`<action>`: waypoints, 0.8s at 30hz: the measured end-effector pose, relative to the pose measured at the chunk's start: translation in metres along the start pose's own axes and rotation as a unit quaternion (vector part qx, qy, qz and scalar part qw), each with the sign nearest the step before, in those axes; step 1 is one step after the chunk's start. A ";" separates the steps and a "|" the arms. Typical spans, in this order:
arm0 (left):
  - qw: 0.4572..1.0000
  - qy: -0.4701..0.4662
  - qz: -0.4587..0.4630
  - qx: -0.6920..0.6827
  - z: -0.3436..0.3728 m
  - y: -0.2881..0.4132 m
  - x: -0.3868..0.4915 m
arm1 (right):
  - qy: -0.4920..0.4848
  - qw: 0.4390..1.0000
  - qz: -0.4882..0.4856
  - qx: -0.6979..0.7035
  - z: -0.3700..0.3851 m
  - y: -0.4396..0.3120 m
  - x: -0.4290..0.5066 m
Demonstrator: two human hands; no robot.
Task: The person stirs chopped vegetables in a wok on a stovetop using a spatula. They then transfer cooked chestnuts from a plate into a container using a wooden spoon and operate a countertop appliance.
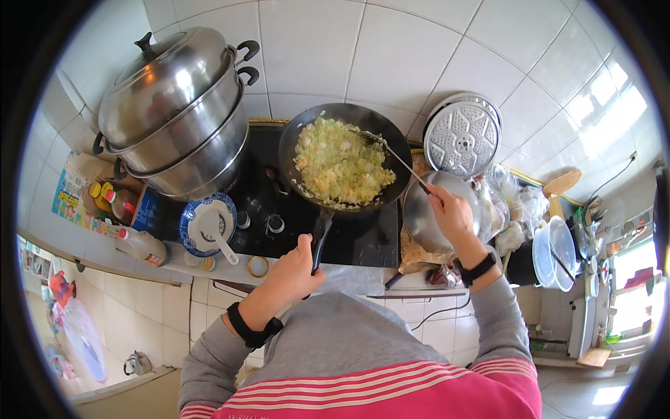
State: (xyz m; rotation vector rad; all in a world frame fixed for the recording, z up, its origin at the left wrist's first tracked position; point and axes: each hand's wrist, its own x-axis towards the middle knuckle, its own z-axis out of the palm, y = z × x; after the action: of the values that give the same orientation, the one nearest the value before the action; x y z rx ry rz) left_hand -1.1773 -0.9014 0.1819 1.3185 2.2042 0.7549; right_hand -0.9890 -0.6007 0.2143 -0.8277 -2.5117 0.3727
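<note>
A dark wok (343,204) sits on the black glass cooktop (361,235), its handle towards me. My left hand (293,267) is closed around that handle. Inside the wok lies a pale green and yellow mix of chopped food (340,162), which looks like vegetable with egg. My right hand (450,212) grips the black handle of a long metal spatula (403,162); its head rests in the right part of the food, partly covered by it. Beneath my right hand is a round metal lid or bowl (419,220).
A tall stainless steamer pot (178,131) stands at the left, beside a blue-rimmed plate (189,209) with a white bowl and spoon. Perforated steamer trays (463,139) lean on the wall tiles. Bottles (144,246) line the left counter; bags (528,201) and plastic tubs (555,254) occupy the right.
</note>
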 end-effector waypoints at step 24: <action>1.000 0.017 0.008 -0.014 -0.001 0.001 -0.002 | -0.022 0.999 0.047 -0.008 -0.001 -0.012 -0.004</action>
State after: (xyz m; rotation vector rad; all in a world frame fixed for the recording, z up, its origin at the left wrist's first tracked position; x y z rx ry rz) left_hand -1.1767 -0.9030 0.1839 1.3194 2.2037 0.8163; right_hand -0.9911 -0.6123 0.2182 -0.9564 -2.5243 0.4065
